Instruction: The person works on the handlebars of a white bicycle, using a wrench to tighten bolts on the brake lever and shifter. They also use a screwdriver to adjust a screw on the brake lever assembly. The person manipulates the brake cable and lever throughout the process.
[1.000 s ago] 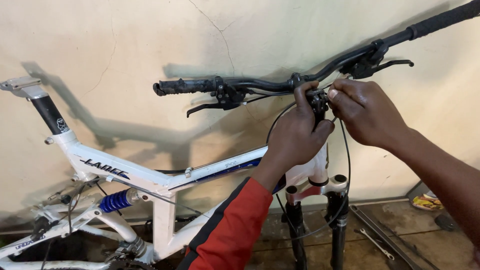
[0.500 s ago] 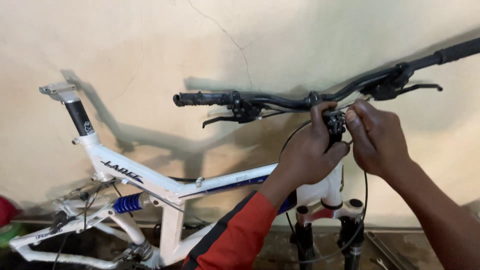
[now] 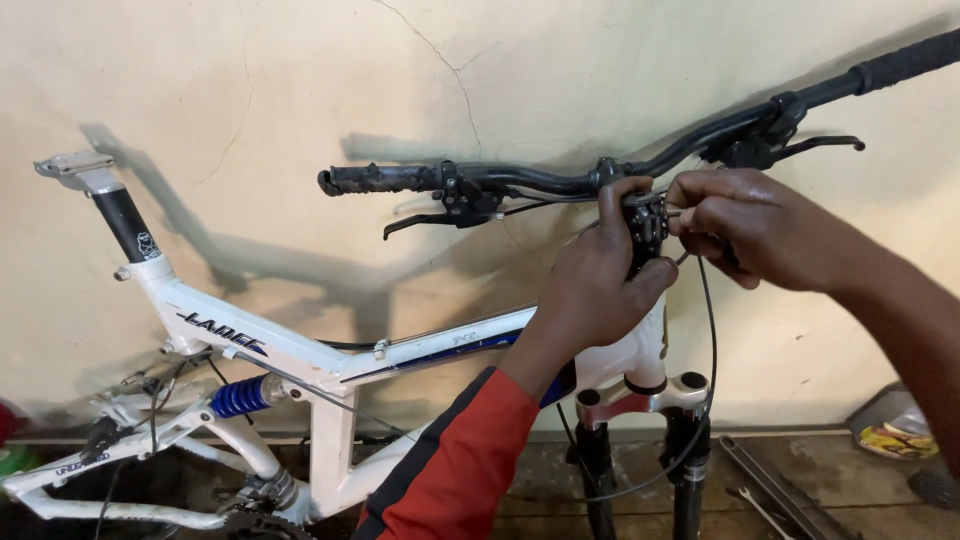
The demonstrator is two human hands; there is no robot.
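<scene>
A white bicycle frame (image 3: 300, 355) stands against a cream wall, with black handlebars (image 3: 560, 180) at the top. My left hand (image 3: 600, 275), in a red and black sleeve, grips the black stem (image 3: 645, 225) under the bar's middle. My right hand (image 3: 750, 225) pinches a small part at the stem's right side; I cannot tell what it holds. A black cable (image 3: 705, 340) loops down from the stem toward the fork (image 3: 640, 400). Brake levers (image 3: 445, 210) sit on both sides of the bar.
A seat post without a saddle (image 3: 115, 205) rises at the left. A blue rear shock spring (image 3: 240, 395) sits low in the frame. Metal tools (image 3: 770, 490) lie on the floor at lower right, beside a tray with yellow items (image 3: 890, 430).
The view has shifted, so the bicycle sits further right and lower in the frame. Both hands have stayed at the stem with only small finger movements.
</scene>
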